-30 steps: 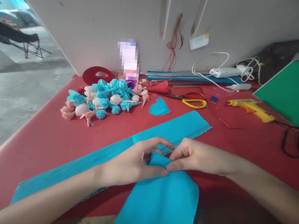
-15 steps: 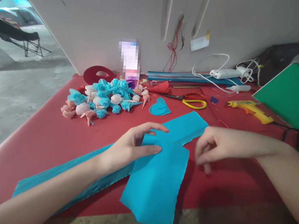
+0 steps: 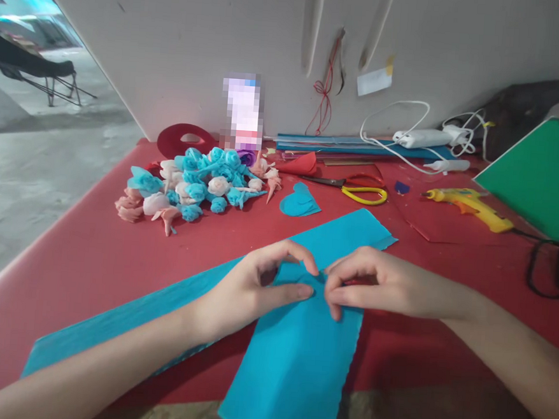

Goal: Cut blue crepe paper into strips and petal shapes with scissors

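A strip of blue crepe paper (image 3: pixel 297 370) hangs down over the table's front edge. My left hand (image 3: pixel 265 279) holds its upper edge, thumb on the near face and forefinger curled over the top. Close beside it, my right hand (image 3: pixel 375 280) is closed at the same upper edge, its fingertips almost meeting those of the left; the exact pinch is partly hidden. Under both hands a longer blue paper strip (image 3: pixel 340 233) lies slantwise across the red table. Blue heart-shaped paper pieces (image 3: pixel 300 201) lie just beyond it.
A pile of blue, white and pink paper roses (image 3: pixel 195 184) lies at the back left. Scissors (image 3: pixel 364 195) with yellow and red handles, a yellow glue gun (image 3: pixel 471 207), a white power strip (image 3: pixel 423 139) with cables and a green board (image 3: pixel 544 183) are at the back and right.
My right hand has moved left from beside the paper onto its upper edge. The hanging strip has shifted slightly right and lower, and my left fingers have closed in a little.
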`<state>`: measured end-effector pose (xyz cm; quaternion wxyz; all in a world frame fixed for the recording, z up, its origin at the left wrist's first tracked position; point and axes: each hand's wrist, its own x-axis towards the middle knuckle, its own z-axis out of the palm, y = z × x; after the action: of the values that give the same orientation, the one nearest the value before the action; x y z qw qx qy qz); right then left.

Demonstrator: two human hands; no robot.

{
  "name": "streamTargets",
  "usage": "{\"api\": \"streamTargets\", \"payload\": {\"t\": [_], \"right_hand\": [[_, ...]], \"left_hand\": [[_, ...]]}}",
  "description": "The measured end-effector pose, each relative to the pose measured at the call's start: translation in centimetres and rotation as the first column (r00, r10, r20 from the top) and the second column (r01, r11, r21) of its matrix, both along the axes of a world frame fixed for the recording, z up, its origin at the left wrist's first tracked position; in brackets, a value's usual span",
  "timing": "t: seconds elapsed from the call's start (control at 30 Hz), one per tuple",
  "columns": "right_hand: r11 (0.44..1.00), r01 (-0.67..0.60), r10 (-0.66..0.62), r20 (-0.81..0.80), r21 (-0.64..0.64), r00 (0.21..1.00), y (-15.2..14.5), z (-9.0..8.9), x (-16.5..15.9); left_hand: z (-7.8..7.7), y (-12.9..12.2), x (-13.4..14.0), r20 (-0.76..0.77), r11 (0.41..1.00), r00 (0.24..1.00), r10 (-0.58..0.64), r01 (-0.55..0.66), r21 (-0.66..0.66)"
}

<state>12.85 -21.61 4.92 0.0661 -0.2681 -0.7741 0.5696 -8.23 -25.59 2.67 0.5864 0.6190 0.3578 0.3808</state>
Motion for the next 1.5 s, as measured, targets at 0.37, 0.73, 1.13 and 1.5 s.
{"api": "streamTargets", "payload": {"t": [0.37,0.73,1.13,1.5], "right_hand": [[0.888,0.447,-0.457,-0.109,-0.103,0.883,1.0,-1.2,0.0],[0.797,0.602,-0.599,-0.177,-0.045,0.781,-0.2,-2.3,-1.5],[0.821,0.42,-0.399,-0.138,0.387,0.907,0.0,-2.2,-1.0],[0.8,0.464,-0.438,-0.158,0.38,0.885,-0.3,-1.9,-0.6]], "left_hand": [[-0.1,0.2,0.1,0.095,0.944,0.939,0.33,-0.325,-0.063],[-0.4,0.2,0.1,-0.09,0.996,0.992,0.092,-0.09,0.018],[0.2,0.4,-0.8,-0.247,0.954,0.928,-0.279,0.298,0.043],[0.6,1.8,-2.1,-0.202,0.996,0.979,-0.021,0.038,0.082]]}}
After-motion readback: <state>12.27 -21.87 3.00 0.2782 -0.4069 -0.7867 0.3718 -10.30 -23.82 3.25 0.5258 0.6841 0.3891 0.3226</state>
